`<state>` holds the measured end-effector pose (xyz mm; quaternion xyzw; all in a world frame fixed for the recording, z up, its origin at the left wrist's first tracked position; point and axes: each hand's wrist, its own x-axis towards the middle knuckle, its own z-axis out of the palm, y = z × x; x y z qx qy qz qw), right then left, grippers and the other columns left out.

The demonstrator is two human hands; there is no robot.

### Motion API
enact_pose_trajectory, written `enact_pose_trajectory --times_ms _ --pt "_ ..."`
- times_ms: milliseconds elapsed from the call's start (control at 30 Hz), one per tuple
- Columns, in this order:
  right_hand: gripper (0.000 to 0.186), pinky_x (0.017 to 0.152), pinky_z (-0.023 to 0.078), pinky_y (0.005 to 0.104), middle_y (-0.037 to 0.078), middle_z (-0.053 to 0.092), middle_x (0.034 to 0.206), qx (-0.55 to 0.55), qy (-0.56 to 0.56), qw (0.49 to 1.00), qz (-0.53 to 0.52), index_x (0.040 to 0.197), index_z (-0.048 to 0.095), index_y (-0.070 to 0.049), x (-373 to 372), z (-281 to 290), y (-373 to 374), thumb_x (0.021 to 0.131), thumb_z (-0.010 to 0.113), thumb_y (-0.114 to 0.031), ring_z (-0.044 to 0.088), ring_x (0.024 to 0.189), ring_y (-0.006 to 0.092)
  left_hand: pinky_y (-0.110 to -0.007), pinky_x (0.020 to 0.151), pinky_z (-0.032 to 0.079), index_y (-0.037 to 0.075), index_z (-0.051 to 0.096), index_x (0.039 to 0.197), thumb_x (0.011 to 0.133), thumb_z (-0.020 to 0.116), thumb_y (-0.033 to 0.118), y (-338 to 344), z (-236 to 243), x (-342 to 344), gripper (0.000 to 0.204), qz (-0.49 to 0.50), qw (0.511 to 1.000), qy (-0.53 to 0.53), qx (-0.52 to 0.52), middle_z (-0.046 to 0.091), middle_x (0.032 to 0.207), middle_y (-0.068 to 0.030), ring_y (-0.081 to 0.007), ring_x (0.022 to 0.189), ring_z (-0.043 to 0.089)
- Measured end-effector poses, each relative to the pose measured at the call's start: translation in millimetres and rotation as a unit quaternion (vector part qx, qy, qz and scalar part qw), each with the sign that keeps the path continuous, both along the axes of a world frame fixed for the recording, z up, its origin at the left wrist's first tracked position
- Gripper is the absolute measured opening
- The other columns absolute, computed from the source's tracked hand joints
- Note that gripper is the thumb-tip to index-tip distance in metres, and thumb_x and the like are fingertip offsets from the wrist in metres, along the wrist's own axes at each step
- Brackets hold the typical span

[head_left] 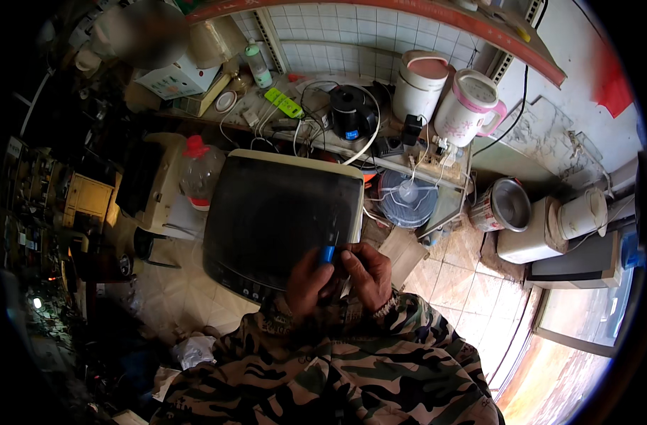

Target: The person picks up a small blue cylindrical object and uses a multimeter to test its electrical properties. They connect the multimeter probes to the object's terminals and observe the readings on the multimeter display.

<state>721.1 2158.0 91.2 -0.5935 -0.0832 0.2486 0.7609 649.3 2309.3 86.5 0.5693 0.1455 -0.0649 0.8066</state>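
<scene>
My left hand [306, 283] is closed around a small blue stick-like piece [328, 253], whose thin dark tip points away from me. Its lower part is hidden in the fingers, so I cannot tell its kind. Close beside it, my right hand [367, 275] has thumb and forefinger pinched together. What lies in that pinch is too small or hidden to make out. Both hands are over the near right corner of a boxy appliance [281, 212] with a dark, glossy face, a cream edge and small knobs, like an old television.
A clear bottle with a red cap [199, 173] stands left of the appliance. Behind it, a cluttered bench holds a black kettle [350, 113], a lime-green power strip [284, 103], tangled cables and two white jugs [468, 106]. Below sits a round fan [407, 198]; rightward, a metal pot [509, 204].
</scene>
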Motion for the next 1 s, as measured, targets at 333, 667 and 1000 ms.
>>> enact_pose_trajectory --times_ms 333,667,1000 --pt "0.047 0.089 0.052 0.0449 0.021 0.063 0.114 -0.261 -0.429 0.865 -0.026 0.119 0.063 -0.002 14 -13 -9 0.073 0.071 -0.005 0.059 0.110 0.0406 -0.032 0.076 0.052 0.000 0.056 0.127 0.090 0.071 0.029 13 -30 -16 0.049 -0.057 0.947 0.000 0.316 0.067 0.097 -0.0107 -0.0152 0.084 0.064" --pt "0.016 0.080 0.053 0.0377 0.014 0.069 0.092 -0.175 -0.284 0.943 0.009 0.096 0.069 0.000 18 -40 -17 0.082 0.073 -0.006 0.067 0.088 0.0284 -0.041 0.089 0.051 0.004 0.059 0.127 0.086 0.071 0.044 13 -66 -33 0.058 -0.143 0.917 0.145 0.342 0.067 0.113 -0.0209 -0.0340 0.104 0.066" --pt "0.015 0.070 0.051 0.0382 0.006 0.054 0.064 0.124 0.263 0.956 -0.048 0.096 0.061 0.003 60 -56 -19 0.093 0.064 -0.012 0.057 0.068 0.0203 -0.041 0.092 0.050 0.007 0.057 0.132 0.087 0.071 0.043 15 -76 -36 0.059 -0.164 0.924 0.138 0.317 0.065 0.119 -0.0197 -0.0326 0.110 0.064"
